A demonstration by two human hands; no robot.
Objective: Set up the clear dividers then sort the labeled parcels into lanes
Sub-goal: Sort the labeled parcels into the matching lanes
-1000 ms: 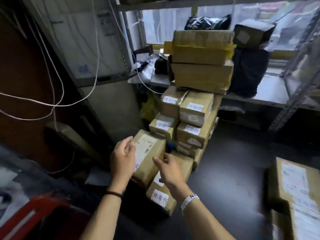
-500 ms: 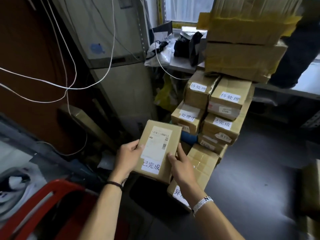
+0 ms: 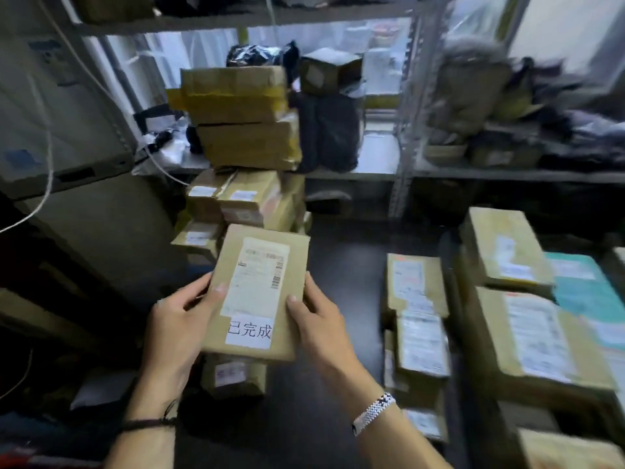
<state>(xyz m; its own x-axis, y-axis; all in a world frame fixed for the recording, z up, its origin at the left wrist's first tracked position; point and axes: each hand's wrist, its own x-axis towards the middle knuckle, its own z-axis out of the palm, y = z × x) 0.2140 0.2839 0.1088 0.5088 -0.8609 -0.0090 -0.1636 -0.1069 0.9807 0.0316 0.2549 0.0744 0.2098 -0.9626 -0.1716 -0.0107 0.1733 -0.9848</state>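
Above the dark floor (image 3: 331, 299), both hands' fingers (image 3: 216, 289) grasp the labeled parcel (image 3: 260, 292).

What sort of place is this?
Probably a courier stockroom or sorting room: cardboard parcels stacked in piles, loaded metal shelving, and a labelled parcel held by the left hand and right hand.

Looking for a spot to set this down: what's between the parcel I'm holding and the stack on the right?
Nothing: the head view shows only bare dark floor between the parcel and the right stack.
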